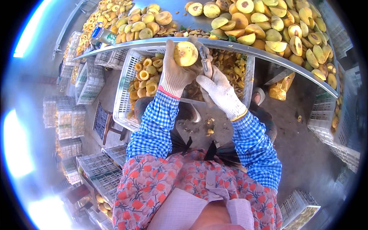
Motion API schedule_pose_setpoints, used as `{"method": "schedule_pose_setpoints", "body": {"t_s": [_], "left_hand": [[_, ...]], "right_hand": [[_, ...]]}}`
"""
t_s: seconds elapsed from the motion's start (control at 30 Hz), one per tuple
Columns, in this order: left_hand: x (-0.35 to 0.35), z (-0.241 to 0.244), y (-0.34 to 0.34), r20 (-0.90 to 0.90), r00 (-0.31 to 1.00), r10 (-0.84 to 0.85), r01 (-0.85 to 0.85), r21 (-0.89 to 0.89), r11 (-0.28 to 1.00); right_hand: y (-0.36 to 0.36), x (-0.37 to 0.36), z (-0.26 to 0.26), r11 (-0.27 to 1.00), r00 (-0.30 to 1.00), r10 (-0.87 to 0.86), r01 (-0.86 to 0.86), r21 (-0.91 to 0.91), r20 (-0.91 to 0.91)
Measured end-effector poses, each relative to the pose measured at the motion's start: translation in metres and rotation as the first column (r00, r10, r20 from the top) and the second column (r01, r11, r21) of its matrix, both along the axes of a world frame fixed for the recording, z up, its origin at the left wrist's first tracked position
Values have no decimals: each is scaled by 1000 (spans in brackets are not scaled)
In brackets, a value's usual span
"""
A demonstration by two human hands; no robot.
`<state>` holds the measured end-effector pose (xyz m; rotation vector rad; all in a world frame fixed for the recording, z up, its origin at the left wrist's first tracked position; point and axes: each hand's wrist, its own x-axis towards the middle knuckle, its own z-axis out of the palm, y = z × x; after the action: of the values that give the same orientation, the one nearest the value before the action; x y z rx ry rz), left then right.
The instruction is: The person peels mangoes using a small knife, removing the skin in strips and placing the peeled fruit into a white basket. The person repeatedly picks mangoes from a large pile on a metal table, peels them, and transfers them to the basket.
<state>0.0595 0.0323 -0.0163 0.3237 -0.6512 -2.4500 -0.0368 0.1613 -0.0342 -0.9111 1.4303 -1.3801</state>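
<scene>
My left hand [175, 76], in a knitted work glove, holds a yellow peach half [186, 53] just below the metal table edge, the fingers around its sides. My right hand [222, 90], in a white glove, grips a small metal hand tool [204, 59] that points up beside the fruit. The tool's exact kind cannot be told. Below my left hand, a white plastic crate [120, 100] contains hollowed peach halves [143, 75]. Peelings and scraps [237, 72] lie below and right of my hands, partly hidden by them.
The metal table [181, 20] bears heaps of cut peaches [276, 28], leaves and a capped clear jar [104, 36]. Stacked crates [70, 118] stand left; more crates [325, 115] stand right. A small stool [107, 125] and a gold bag [280, 89] are on the floor.
</scene>
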Motion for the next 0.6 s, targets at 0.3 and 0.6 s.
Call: {"method": "schedule_pose_setpoints", "body": {"t_s": [0.3,0.6], "left_hand": [[33,5,-8,359,930,-85,117,-69,991],[71,-9,-19,556,619,555,628,-775,76]], "right_hand": [[10,-5,-14,979,559,-200,79,-188,-805],[7,7,-19,978,447,119,102,183,-886]]}}
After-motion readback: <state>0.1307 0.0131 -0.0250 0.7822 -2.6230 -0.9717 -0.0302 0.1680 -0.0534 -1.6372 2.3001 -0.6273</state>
